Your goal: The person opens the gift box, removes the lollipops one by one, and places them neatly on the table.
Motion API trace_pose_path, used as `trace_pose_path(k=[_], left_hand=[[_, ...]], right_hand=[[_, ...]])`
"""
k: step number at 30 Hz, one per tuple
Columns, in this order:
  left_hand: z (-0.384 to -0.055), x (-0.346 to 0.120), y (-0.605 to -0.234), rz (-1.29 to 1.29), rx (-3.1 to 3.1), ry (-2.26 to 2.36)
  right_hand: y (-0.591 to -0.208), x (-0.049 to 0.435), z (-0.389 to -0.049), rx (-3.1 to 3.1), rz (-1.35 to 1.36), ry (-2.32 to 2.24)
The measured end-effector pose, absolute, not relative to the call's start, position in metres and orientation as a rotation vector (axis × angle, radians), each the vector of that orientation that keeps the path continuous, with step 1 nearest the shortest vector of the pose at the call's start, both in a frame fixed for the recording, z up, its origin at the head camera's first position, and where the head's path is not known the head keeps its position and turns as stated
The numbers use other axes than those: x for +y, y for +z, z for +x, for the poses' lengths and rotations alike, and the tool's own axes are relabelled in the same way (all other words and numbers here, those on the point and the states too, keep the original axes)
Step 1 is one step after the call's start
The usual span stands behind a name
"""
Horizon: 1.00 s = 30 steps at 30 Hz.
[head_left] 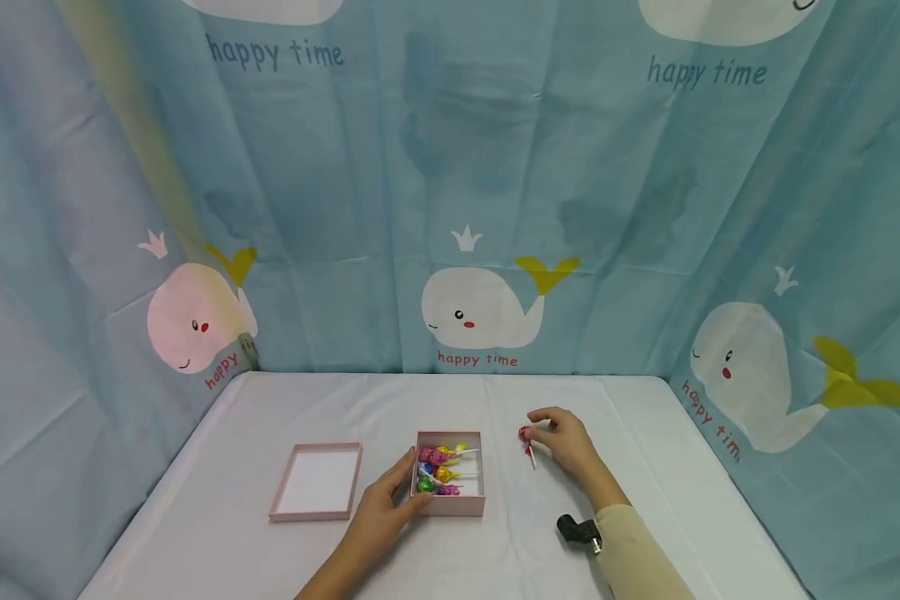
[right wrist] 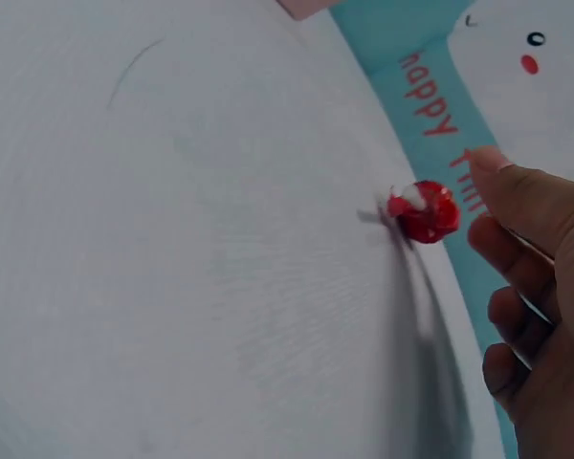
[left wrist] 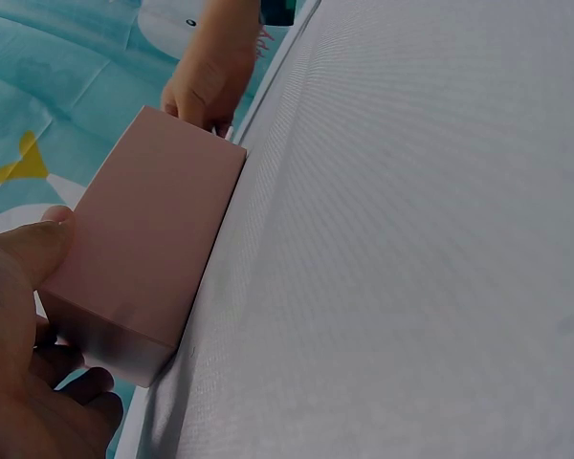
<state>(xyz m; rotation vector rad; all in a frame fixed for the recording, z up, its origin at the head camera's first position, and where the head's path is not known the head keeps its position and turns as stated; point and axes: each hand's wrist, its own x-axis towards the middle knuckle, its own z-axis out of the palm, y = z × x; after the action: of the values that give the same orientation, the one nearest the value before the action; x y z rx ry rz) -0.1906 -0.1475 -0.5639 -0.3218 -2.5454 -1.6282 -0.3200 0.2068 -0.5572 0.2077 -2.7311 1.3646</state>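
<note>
My left hand holds the pink box at its left side, the thumb at the near left corner. Inside the box lie several lollipops in bright wrappers, heads to the left and sticks to the right. In the left wrist view the thumb and fingers wrap the end of the pink box. To the right of the box is a red-wrapped lollipop with a white stick. My right hand is right at it, thumb and fingers parted; the right wrist view shows a small gap before the fingertips.
A pink box lid lies to the left of the box, its white inside facing up. A black device sits at the right sleeve. The table has a white cloth, with a blue whale-print curtain behind and at both sides.
</note>
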Motion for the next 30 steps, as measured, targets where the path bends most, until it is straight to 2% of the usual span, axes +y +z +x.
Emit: trace_pose_path(k=[12, 20, 30], left_hand=[[-0.192, -0.147, -0.565, -0.325, -2.548, -1.603], [-0.191, -0.148, -0.563, -0.334, -2.545, -1.604], [-0.191, -0.146, -0.563, -0.312, -2.553, -1.633]], right_hand=[[-0.526, 0.195, -0.313, -2.66, 0.386, 1.336], [-0.502, 0.168, -0.304, -2.607, 0.556, 1.325], [-0.492, 0.134, -0.301, -2.635, 0.749, 1.299]])
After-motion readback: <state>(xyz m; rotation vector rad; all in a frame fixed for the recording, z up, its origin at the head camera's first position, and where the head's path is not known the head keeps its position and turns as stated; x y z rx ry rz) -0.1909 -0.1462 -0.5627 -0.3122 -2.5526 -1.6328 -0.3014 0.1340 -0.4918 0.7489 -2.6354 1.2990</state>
